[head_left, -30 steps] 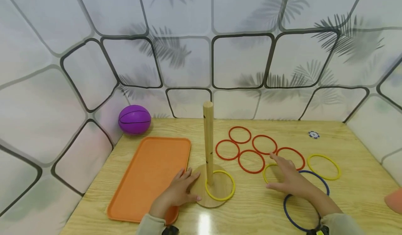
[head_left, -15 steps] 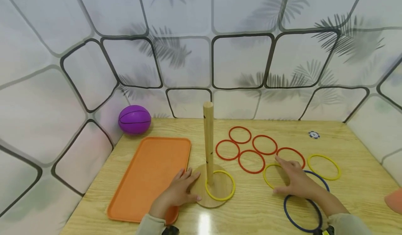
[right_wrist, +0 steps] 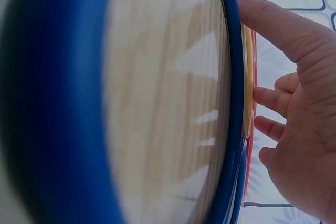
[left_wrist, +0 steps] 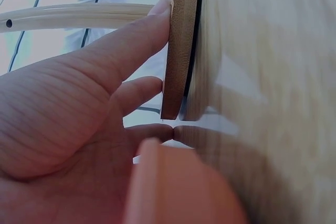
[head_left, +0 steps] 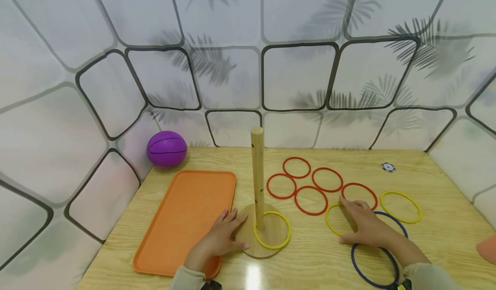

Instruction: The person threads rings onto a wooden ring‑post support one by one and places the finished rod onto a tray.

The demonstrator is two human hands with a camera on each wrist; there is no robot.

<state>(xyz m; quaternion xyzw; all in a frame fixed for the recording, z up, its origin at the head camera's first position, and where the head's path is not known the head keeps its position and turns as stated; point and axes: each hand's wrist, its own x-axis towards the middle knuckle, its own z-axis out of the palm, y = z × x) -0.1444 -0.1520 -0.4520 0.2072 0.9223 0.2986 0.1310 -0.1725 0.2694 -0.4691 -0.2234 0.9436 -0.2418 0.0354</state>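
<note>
Left hand steadies against a ring stand while the right spreads over a yellow ring

In the lower centre of the head view, a wooden post stand (head_left: 258,173) rises upright from its round base (head_left: 273,234). The left hand (head_left: 218,238) lies at the left side of that base with its fingers spread and clasped round nothing; in the left wrist view its thumb and one finger touch the wood. A yellow ring (head_left: 289,232) lies on the base, around the foot of the post.

The right hand (head_left: 366,227), lower right of centre, reaches over a second yellow ring (head_left: 327,217) lying on the table (head_left: 310,255). Its thumb and forefinger stand apart, at opposite sides of the ring; whether either touches it cannot be told.

Above and to the left of this hand, five red rings (head_left: 296,189) lie flat in a cluster, the rightmost just beyond the forefinger. One blue ring (head_left: 353,260) lies below the hand, another blue ring (head_left: 406,232) partly behind it, and a third yellow ring (head_left: 420,214) further right.

An orange tray (head_left: 190,212) fills the lower left, its near edge partly behind the left wrist. A purple ball (head_left: 166,149) with black lines sits at its upper left. A blue-and-white chip (head_left: 388,167) lies at the table's upper right.
</note>
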